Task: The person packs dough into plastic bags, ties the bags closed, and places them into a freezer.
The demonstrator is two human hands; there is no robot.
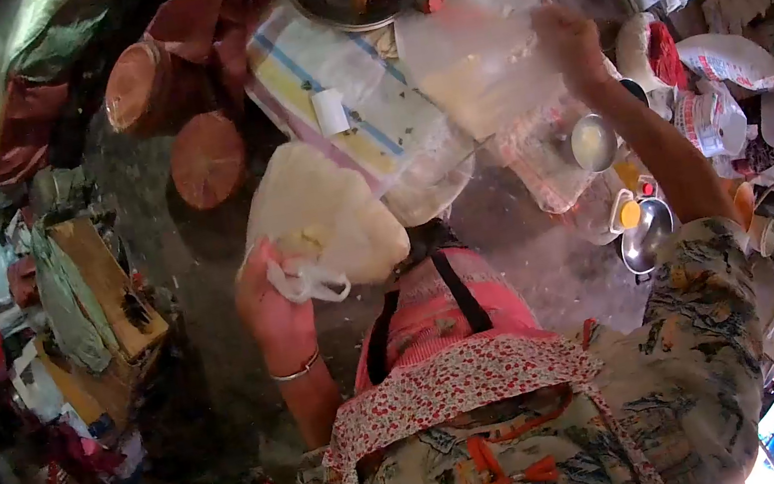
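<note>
My left hand is closed on the handle of a thin white plastic bag, which bulges out round and pale; what it contains is not clear. On the far right, my right hand is raised and looks closed, its fingers softened by motion. From it a pale, see-through sheet spreads leftward, too blurred for me to name. Between the hands lies a striped blue, yellow and white cloth, with a small white cylinder on it. A clear plastic-looking cover sits at the cloth's near edge.
A dark pan stands at the back. Two round reddish stools are left of the cloth. To the right are a small metal bowl, a yellow-capped bottle, a steel basin and several sacks. Wooden boards and clutter line the left.
</note>
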